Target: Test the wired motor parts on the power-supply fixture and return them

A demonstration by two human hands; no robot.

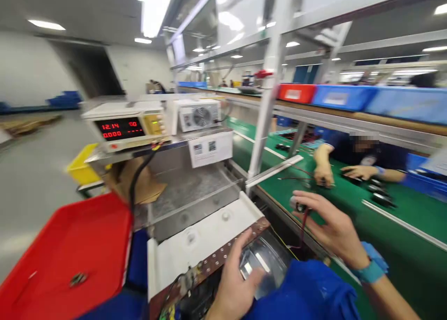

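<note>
My right hand [328,224] pinches a small round part [298,204] with a black-and-silver body. Dark red wires [303,229] hang down from it. A teal band circles that wrist. My left hand [235,278] is open, thumb and fingers apart, over the near edge of the fixture. Beside it lies a shiny, clear curved plastic piece [268,259]; whether the hand touches it I cannot tell. A brown strip [216,259] with rows of metal contacts runs behind the left hand, along a white panel [206,236]. Wires and dark parts below are blurred.
A red tray [77,245] with a small part sits at left. A power supply [122,127] with red digits stands above, beside a grey fan-vented unit [199,116]. A metal post [267,92] rises by the green bench [394,236], where another person's hands [324,173] handle dark parts.
</note>
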